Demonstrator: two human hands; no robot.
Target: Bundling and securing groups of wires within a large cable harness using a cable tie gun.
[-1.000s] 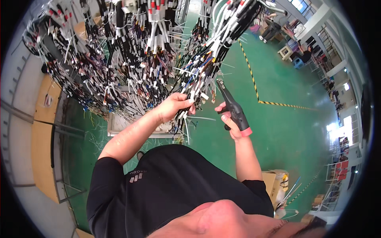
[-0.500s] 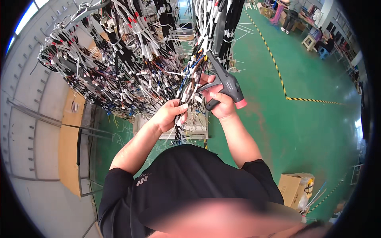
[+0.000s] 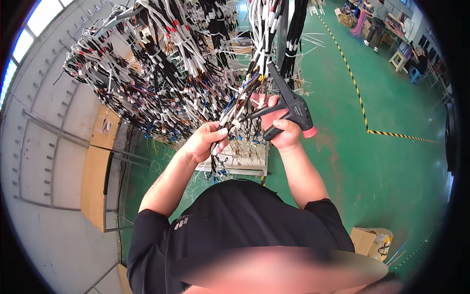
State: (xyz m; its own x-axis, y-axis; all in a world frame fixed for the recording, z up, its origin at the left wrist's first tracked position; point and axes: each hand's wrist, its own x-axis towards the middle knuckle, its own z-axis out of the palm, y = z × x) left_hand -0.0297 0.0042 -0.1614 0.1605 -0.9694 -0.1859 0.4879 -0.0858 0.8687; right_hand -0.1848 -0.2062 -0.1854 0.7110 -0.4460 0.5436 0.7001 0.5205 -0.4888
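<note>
My left hand (image 3: 203,141) pinches a bundle of thin wires (image 3: 234,110), black, white, blue and brown, with small white connectors on it. The bundle hangs from a thick white-and-black harness (image 3: 264,36). My right hand (image 3: 285,132) grips a black cable tie gun (image 3: 297,110) with a red end knob, its long nose pointing up beside the harness near a yellow wire. The gun's lever stands out from its handle toward the left hand. Some of the right hand's fingers are behind the gun. Whether a tie sits in the nose is too small to tell.
Many more wire harnesses (image 3: 161,63) hang in a dense mass ahead and to the left, above a pale tray (image 3: 235,169). A wooden panel (image 3: 95,183) stands at the left. On the right are an open cardboard box (image 3: 364,240) and yellow-black floor tape (image 3: 364,117). People sit and stand far off.
The view has shifted, so the harnesses and gun appear farther right. My left hand has drawn slightly left relative to the harness, still pinching the wires. The right hand keeps its hold on the gun.
</note>
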